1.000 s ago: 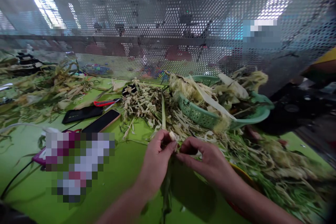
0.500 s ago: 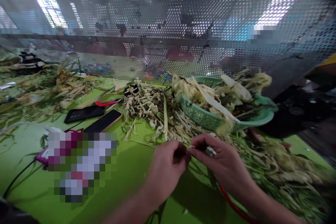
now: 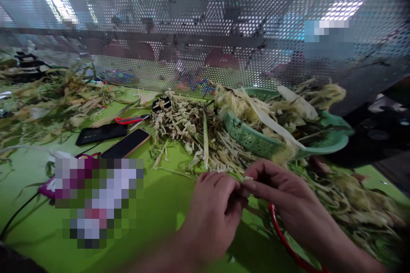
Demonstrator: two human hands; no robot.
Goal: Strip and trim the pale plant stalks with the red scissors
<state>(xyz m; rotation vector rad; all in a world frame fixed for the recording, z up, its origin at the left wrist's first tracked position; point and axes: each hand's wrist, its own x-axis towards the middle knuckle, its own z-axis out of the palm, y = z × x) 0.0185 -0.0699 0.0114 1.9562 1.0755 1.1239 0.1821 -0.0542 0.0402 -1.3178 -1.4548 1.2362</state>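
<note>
My left hand [image 3: 216, 211] is closed above the green table, fingertips meeting those of my right hand [image 3: 282, 194]. Between the thumb and forefinger of my right hand is a small pale piece of corn husk [image 3: 248, 178]. The left fingers are curled against the same piece, and most of it is hidden by them. Below my right hand and wrist shows a large red loop handle [image 3: 282, 236]; whether the palm holds it I cannot tell. Just beyond my fingers lies a heap of small folded and knotted husk pieces [image 3: 179, 126] and loose strips.
A green plastic basket [image 3: 250, 140] with dried husks and corn silk stands behind my right hand. To the left are two phones [image 3: 126, 144] [image 3: 101, 134], a red box cutter [image 3: 130, 120] and a purple item with cables [image 3: 48, 188]. A perforated metal screen [image 3: 192, 64] rises behind.
Both hands have shifted slightly to the right, still together at the husk piece. My left hand has turned, its back now facing up more. More of the red loop shows.
</note>
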